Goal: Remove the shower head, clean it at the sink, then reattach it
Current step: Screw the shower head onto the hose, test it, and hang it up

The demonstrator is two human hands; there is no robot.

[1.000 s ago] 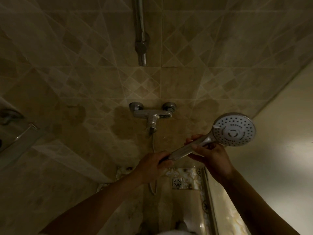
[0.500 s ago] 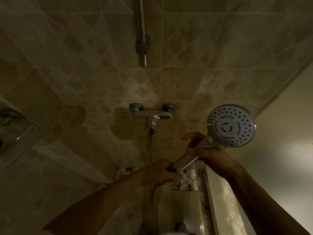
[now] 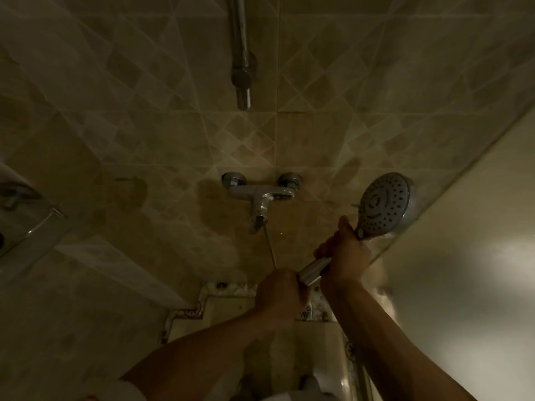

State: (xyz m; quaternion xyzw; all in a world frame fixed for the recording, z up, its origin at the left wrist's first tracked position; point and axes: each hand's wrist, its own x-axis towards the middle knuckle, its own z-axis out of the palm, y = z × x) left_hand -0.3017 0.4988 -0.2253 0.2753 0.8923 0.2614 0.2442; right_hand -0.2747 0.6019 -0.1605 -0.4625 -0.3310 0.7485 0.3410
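Shower head (image 3: 383, 205), held up at right before the tiled wall (image 3: 144, 125), close to the glass panel (image 3: 451, 256); face now turned partly edge-on, where half a second ago it looked squarely at the camera. Handle swung steeper too, tilted up to the right. Reads as a twist at the hose joint, so probably mid-unscrewing; head not yet off. Right hand (image 3: 346, 257) clenched round the handle just below the head, having shifted up from a looser hold. Left hand (image 3: 279, 293) closed round the handle's lower end, where the nut should be; nut itself hidden. Hose (image 3: 269, 247) running thin from the mixer (image 3: 260, 195) down behind the left hand, still tying the head to the wall.

Around: riser rail (image 3: 241, 53) above, bracket empty. Shelf (image 3: 31, 224) at far left. Drain (image 3: 306, 311) on the floor between the forearms. Glass panel tight beside the head, likely to be knocked on a wide turn. Dim light, fine detail lost.
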